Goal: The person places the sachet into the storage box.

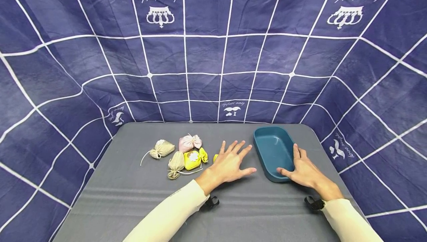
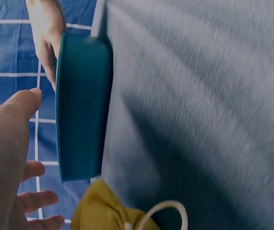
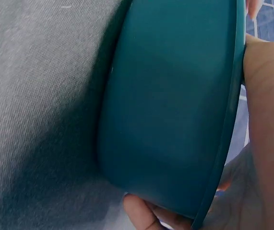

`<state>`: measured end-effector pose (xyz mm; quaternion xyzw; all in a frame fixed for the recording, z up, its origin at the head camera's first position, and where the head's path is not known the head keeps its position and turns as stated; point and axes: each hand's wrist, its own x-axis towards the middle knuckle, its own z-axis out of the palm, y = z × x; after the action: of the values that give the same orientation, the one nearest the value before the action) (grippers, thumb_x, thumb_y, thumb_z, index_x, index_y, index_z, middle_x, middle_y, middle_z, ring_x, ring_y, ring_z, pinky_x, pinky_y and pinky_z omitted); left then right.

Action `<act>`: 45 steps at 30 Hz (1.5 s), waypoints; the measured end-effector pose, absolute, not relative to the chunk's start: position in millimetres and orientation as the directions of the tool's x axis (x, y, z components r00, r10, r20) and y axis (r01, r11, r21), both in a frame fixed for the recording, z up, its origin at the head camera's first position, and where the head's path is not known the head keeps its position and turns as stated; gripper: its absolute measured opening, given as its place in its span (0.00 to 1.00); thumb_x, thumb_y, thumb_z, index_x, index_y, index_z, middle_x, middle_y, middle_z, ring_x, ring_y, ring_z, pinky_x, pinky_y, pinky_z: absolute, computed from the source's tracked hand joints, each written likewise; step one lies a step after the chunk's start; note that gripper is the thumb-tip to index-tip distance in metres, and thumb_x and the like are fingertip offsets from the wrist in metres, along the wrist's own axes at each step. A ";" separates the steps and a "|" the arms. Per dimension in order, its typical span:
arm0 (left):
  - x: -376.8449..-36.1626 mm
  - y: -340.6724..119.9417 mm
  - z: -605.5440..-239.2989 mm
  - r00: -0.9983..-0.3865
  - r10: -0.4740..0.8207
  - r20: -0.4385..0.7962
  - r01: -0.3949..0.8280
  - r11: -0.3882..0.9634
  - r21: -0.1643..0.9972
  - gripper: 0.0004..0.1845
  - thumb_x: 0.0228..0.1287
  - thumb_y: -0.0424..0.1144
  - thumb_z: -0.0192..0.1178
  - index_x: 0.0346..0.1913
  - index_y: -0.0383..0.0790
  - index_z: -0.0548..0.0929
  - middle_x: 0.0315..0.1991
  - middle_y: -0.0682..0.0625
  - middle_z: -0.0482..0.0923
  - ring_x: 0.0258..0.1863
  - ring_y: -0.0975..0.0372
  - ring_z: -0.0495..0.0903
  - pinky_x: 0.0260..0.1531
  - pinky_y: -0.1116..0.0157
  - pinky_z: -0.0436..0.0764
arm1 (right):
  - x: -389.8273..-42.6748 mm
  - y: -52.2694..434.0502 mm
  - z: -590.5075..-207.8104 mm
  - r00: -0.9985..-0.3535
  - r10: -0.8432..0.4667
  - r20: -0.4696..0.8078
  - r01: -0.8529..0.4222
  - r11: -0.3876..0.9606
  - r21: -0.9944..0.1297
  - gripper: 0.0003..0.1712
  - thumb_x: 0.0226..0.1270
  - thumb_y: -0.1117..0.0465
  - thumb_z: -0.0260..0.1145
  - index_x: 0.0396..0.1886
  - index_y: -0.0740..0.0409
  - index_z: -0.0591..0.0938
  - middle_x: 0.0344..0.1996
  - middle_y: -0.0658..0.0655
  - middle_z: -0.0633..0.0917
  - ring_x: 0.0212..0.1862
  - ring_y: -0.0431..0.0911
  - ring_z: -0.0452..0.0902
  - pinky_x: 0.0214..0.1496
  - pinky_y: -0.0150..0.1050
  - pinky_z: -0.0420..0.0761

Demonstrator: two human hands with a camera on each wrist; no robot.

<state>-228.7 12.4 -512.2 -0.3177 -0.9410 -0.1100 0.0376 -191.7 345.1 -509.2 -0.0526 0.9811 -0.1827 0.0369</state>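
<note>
A teal rectangular tray (image 1: 271, 149) with rounded corners sits on the right of the table. My right hand (image 1: 305, 171) grips its near right side, thumb over the rim and fingers along the outer wall (image 3: 170, 105). Palm down, my left hand (image 1: 228, 164) hovers left of the tray with fingers spread, holding nothing. Mostly hidden behind that hand is a yellow pouch (image 1: 215, 157); in the left wrist view a yellow pouch (image 2: 101, 208) with a white cord shows below the fingers.
Left of the left hand lie a yellow flowered pouch (image 1: 192, 160), a pink pouch (image 1: 189, 143) and two beige pouches, one nearer (image 1: 176, 164) and one farther left (image 1: 162, 148). Blue gridded cloth (image 1: 207, 56) walls the grey table (image 1: 133, 197) at the back and sides.
</note>
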 end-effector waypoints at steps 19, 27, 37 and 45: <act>-271.4 -0.6 -514.7 -0.840 0.540 0.058 0.538 0.814 0.219 0.60 0.75 0.84 0.59 0.95 0.48 0.62 0.96 0.51 0.61 0.94 0.49 0.64 0.93 0.35 0.61 | -192.3 312.2 -511.9 -0.977 -0.211 -0.027 -0.183 0.901 -0.394 0.81 0.71 0.25 0.79 0.94 0.76 0.49 0.87 0.83 0.61 0.84 0.83 0.66 0.79 0.80 0.76; -270.8 1.2 -511.0 -0.842 0.534 0.077 0.539 0.835 0.110 0.61 0.71 0.88 0.56 0.92 0.48 0.69 0.95 0.53 0.63 0.93 0.49 0.66 0.93 0.38 0.63 | -175.0 292.0 -496.3 -0.997 -0.030 -0.071 -0.005 0.947 -0.322 0.93 0.63 0.16 0.78 0.88 0.89 0.45 0.81 0.94 0.61 0.74 0.91 0.72 0.74 0.82 0.78; -268.7 -4.9 -508.0 -0.821 0.561 0.107 0.569 0.819 0.071 0.60 0.69 0.88 0.60 0.85 0.43 0.76 0.91 0.49 0.71 0.90 0.51 0.72 0.92 0.41 0.67 | -166.4 270.8 -477.7 -0.992 0.088 -0.092 0.112 0.950 -0.293 0.83 0.59 0.25 0.86 0.72 0.98 0.60 0.59 0.93 0.78 0.50 0.82 0.87 0.60 0.76 0.87; -267.2 -21.4 -504.6 -0.785 0.594 0.176 0.617 0.774 0.139 0.53 0.72 0.80 0.68 0.77 0.37 0.81 0.77 0.44 0.85 0.78 0.50 0.84 0.88 0.48 0.75 | -168.5 282.3 -476.1 -0.994 -0.025 -0.110 0.017 0.931 -0.365 0.86 0.63 0.26 0.86 0.80 0.98 0.56 0.80 0.99 0.60 0.85 0.88 0.61 0.83 0.76 0.74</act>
<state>-267.2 -21.4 -504.6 -0.3222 -0.9399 -0.0946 0.0611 -168.5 282.3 -476.1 -0.0022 0.9809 -0.1861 0.0564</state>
